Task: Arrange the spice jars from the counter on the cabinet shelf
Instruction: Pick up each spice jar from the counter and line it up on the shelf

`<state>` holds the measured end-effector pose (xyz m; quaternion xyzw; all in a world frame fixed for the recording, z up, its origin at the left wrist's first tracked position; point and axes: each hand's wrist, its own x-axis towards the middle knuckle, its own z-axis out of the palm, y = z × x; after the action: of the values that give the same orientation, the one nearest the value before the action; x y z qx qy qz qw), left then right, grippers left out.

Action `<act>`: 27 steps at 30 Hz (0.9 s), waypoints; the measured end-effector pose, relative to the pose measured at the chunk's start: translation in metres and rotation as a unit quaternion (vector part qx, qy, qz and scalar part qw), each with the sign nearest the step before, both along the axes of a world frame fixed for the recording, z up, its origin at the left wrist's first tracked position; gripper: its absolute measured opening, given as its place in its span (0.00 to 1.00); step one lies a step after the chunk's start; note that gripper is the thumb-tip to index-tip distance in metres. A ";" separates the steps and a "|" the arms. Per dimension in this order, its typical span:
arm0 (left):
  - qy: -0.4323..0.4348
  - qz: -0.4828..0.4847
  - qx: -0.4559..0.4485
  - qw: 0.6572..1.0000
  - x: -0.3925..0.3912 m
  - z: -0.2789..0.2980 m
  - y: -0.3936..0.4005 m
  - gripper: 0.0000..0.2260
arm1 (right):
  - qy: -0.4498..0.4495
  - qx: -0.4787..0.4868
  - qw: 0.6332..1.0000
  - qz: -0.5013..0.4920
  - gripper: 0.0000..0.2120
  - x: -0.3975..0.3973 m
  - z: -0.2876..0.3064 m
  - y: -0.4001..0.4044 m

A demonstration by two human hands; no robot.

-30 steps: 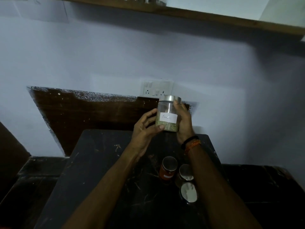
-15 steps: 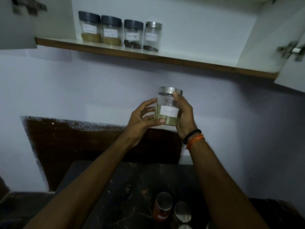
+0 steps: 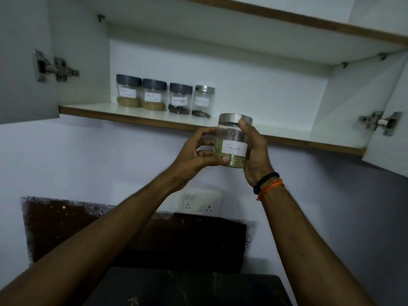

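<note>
Open wall cabinet above a pale wall; its lower cabinet shelf has a wooden front edge, and both doors stand swung outward on metal hinges. Toward the shelf's left end, four labelled jars stand upright in a row: two dark-lidded jars of tan powder, a dark-lidded jar of dark spice, and a silver-lidded jar. Just below the shelf's front edge, near its middle, the Fennel jar is held upright in the air, its white label facing the camera. The left hand curls its fingers and thumb around the jar's left side; the right hand grips the right side, thumb on the silver lid. A switch plate sits on the wall below; the dark counter lies beneath.
</note>
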<state>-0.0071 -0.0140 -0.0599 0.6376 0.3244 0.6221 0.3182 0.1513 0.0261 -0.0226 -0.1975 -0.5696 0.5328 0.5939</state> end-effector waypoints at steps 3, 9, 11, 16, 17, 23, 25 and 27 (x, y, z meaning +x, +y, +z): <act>0.034 0.007 0.007 0.999 -0.003 0.020 0.004 0.28 | 0.003 0.004 1.000 -0.008 0.29 0.001 0.012 0.005; 0.052 0.040 0.031 0.997 -0.003 0.072 0.025 0.24 | 0.011 0.039 0.999 -0.008 0.25 0.004 0.024 0.017; 0.075 0.030 0.017 0.997 -0.001 0.088 0.033 0.24 | 0.015 0.053 0.998 -0.010 0.25 0.004 0.027 0.019; 0.104 -0.033 0.012 0.994 0.006 0.115 0.049 0.23 | 0.035 0.071 0.997 -0.013 0.26 0.006 0.037 0.025; 0.101 -0.039 0.012 0.994 0.007 0.119 0.052 0.23 | 0.039 0.070 0.997 -0.010 0.27 0.007 0.039 0.027; 0.083 -0.038 0.018 0.996 0.008 0.134 0.066 0.16 | 0.041 0.064 0.997 -0.007 0.33 0.010 0.052 0.038; 0.076 -0.034 0.027 0.996 0.008 0.138 0.071 0.16 | 0.044 0.060 0.997 -0.016 0.32 0.011 0.055 0.045; 0.057 -0.037 0.031 0.997 0.007 0.143 0.077 0.17 | 0.055 0.050 0.996 -0.041 0.28 0.014 0.059 0.054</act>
<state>0.0000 0.0633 0.0829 0.6932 0.2982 0.5825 0.3021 0.1649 0.0798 0.0361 -0.1613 -0.5531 0.4890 0.6550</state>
